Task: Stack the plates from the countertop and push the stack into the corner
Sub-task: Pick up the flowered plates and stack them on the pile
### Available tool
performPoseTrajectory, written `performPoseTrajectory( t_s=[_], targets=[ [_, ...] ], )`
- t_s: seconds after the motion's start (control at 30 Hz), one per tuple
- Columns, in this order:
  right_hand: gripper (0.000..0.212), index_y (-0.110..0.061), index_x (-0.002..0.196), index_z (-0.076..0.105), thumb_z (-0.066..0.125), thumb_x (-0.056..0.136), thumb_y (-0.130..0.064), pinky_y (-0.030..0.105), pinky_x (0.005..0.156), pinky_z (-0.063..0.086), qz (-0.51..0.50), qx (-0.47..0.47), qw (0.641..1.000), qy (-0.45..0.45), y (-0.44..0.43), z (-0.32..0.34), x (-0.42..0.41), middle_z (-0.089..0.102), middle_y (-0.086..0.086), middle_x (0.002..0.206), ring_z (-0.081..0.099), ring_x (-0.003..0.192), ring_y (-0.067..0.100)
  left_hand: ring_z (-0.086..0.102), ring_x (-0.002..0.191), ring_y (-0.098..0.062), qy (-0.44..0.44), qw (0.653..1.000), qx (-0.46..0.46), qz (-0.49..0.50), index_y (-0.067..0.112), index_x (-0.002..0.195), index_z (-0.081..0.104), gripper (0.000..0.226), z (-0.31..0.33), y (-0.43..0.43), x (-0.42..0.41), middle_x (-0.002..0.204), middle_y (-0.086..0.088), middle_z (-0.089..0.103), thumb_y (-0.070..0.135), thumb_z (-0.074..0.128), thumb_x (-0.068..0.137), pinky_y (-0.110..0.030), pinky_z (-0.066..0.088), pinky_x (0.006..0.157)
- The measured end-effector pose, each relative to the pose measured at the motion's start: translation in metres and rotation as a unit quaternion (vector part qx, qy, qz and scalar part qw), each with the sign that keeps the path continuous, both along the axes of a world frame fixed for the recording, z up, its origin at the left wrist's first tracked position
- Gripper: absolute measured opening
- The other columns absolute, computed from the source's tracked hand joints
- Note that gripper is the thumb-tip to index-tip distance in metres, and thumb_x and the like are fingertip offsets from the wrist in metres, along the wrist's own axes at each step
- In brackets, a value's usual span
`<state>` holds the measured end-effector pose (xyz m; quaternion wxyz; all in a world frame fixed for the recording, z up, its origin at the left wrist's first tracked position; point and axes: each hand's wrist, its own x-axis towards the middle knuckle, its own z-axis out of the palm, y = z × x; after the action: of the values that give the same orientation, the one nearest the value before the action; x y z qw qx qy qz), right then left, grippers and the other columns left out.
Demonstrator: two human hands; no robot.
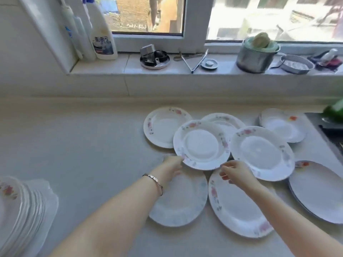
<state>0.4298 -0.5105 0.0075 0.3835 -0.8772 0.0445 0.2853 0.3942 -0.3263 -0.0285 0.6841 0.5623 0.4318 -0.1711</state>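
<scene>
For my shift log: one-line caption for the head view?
Both hands, left hand and right hand, grip the center plate among scattered plates.

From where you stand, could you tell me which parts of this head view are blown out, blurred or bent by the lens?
Head view: the window at the right is overexposed; the stack of plates at the lower left is smeared by blur; the countertop edge and the windowsill bow from wide-angle distortion; the central plate looks washed out, its floral rim soft.

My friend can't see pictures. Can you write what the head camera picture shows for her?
Two bare hands, left hand and right hand, hold a floral plate above a countertop covered with more plates. A plate stack sits at the lower left, and a windowsill holds bottles and a pot.
</scene>
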Motion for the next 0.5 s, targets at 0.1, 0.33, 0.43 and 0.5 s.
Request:
performPoseTrajectory(
  t_s=[0.1, 0.33, 0.43, 0.5],
  targets=[
    [0.027, 0.007, 0.104, 0.062, 0.047, 0.089, -0.01, 0.025, 0.062, 0.044, -0.032, 0.014, 0.999, 0.016, -0.03, -0.007, 0.016, 0.064, 0.01, 0.082, 0.059, 0.07, 0.018, 0.058, 0.089, -0.018, 0.026, 0.996, -0.059, 0.064, 0.015, 0.12, 0.052, 0.027, -0.012, -0.018, 0.021, 0.096, -0.002, 0.059, 0.016, 0.049, 0.093, -0.031, 0.044, 0.087],
    [0.025, -0.002, 0.112, 0.059, 0.049, 0.091, -0.011, 0.026, 0.067, 0.047, -0.113, 0.081, 0.984, 0.109, -0.052, -0.028, 0.025, 0.064, 0.006, 0.08, 0.061, 0.073, 0.019, 0.056, 0.111, -0.031, 0.012, 0.978, -0.066, 0.197, -0.003, 0.131, 0.046, 0.037, -0.024, -0.036, 0.037, 0.135, -0.02, 0.053, 0.005, 0.047, 0.095, -0.039, 0.044, 0.086],
    [0.031, 0.004, 0.117, 0.054, 0.05, 0.092, -0.013, 0.032, 0.082, 0.049, -0.262, 0.174, 0.931, 0.185, -0.054, -0.04, 0.026, 0.064, 0.016, 0.09, 0.064, 0.093, 0.03, 0.052, 0.122, -0.036, -0.004, 0.974, -0.065, 0.216, -0.005, 0.133, 0.044, 0.038, -0.027, -0.034, 0.043, 0.139, -0.023, 0.049, -0.002, 0.043, 0.095, -0.042, 0.044, 0.086],
    [0.043, 0.009, 0.128, 0.045, 0.047, 0.095, -0.018, 0.035, 0.091, 0.045, -0.365, 0.238, 0.867, 0.242, -0.056, -0.05, 0.028, 0.06, 0.024, 0.113, 0.057, 0.115, 0.035, 0.055, 0.109, -0.033, -0.023, 0.975, -0.048, 0.216, -0.006, 0.131, 0.046, 0.039, -0.026, -0.032, 0.043, 0.137, -0.023, 0.051, -0.006, 0.045, 0.092, -0.04, 0.045, 0.087]
  ],
)
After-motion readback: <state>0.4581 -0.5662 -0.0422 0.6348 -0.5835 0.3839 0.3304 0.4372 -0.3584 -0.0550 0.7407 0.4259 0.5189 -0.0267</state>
